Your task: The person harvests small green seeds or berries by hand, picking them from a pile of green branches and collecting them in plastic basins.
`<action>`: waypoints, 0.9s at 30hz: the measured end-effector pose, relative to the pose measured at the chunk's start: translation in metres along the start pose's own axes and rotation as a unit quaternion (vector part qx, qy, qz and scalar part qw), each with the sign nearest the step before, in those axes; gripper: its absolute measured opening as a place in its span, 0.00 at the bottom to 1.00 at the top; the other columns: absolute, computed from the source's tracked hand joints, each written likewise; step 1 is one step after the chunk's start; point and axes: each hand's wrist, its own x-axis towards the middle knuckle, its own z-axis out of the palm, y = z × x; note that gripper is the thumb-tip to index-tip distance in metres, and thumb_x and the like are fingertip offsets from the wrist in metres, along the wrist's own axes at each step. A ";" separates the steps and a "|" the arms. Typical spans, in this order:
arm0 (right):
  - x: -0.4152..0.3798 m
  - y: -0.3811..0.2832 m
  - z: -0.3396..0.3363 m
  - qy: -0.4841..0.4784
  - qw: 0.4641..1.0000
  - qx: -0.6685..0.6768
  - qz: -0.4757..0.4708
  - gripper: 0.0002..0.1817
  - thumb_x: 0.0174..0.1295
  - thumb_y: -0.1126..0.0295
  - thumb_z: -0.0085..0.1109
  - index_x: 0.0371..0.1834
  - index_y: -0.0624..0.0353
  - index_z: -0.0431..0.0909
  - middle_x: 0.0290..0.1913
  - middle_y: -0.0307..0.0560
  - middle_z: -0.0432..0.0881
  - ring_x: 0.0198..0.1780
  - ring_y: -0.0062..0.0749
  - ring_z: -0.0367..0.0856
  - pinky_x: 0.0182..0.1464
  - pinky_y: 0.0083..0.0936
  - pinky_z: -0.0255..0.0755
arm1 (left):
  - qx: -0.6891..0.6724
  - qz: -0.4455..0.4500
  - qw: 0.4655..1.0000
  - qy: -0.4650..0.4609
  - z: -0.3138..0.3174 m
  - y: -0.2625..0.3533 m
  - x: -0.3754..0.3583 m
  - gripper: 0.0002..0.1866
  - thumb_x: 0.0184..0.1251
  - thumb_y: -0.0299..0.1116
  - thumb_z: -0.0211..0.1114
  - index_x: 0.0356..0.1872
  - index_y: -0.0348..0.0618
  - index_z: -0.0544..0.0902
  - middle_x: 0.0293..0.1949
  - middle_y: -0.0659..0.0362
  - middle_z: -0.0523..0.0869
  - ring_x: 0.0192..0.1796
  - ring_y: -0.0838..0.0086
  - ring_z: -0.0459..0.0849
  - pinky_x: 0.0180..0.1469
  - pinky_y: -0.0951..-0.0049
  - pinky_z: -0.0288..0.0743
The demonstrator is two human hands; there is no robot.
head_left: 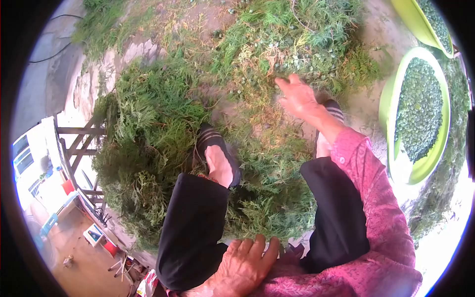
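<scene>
My right hand (298,100) reaches forward over the near edge of a heap of green conifer sprigs (297,49). Its fingers are apart, and I see nothing held in them. Small pale-green cones or berries are mixed into the heap close to the fingertips. My left hand (250,262) rests by my lap with its fingers laid out and slightly bent, holding nothing that shows. Cut conifer branches (277,198) lie between my feet, just beyond that hand.
A lime-green basin (426,171) full of small green cones or berries stands at the right. Behind it, a second green basin (413,22) holds more. A large branch pile (143,128) lies on the left. A wooden railing (81,148) borders a lower yard (89,257).
</scene>
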 end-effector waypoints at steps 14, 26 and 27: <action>-0.045 0.028 0.017 0.048 0.990 0.124 -0.044 0.15 0.48 0.71 0.59 0.41 0.61 0.73 0.31 0.58 0.74 0.31 0.47 0.76 0.38 0.39 0.71 | 0.014 0.010 0.999 0.042 0.007 -0.009 -0.008 0.19 0.51 0.31 0.54 0.47 0.39 0.74 0.37 0.53 0.76 0.35 0.66 0.76 0.37 0.67 0.70; -0.042 0.023 0.016 -0.076 0.953 0.238 0.173 0.07 0.47 0.76 0.58 0.30 0.61 0.72 0.22 0.53 0.73 0.25 0.47 0.74 0.36 0.34 0.71 | -0.001 0.044 0.999 0.014 -0.002 -0.019 -0.001 0.20 0.49 0.30 0.56 0.46 0.36 0.74 0.38 0.49 0.78 0.30 0.69 0.78 0.32 0.72 0.71; -0.048 0.023 0.021 -0.098 0.943 0.289 0.136 0.07 0.46 0.75 0.57 0.29 0.61 0.71 0.22 0.53 0.74 0.27 0.48 0.75 0.34 0.36 0.70 | -0.001 0.044 0.999 0.015 -0.002 -0.019 0.000 0.20 0.49 0.30 0.56 0.46 0.36 0.74 0.37 0.49 0.78 0.30 0.69 0.77 0.32 0.72 0.71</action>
